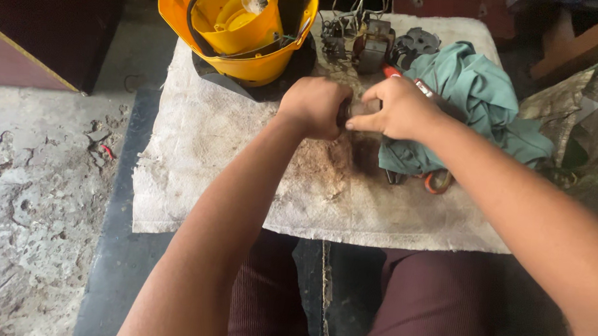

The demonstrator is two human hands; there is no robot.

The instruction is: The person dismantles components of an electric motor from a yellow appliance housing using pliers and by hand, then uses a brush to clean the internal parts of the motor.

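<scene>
maroon trousers (429, 307) sit nearest, under the forearms. above the dirty cloth (196, 148), the left hand (314, 107) is fisted around one end of a small dark part (355, 108); the right hand (399, 108) pinches the other end with curled fingers. it looks rigid, probably metal, likely greasy, so a firm grip at both ends suits it. the fists hide most of it; its shape is unclear. a green rag (483, 103) covers red-handled tools.

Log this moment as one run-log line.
left hand: grips small dark part | right hand: grips same part | below: stained cloth | behind: yellow housing
</scene>
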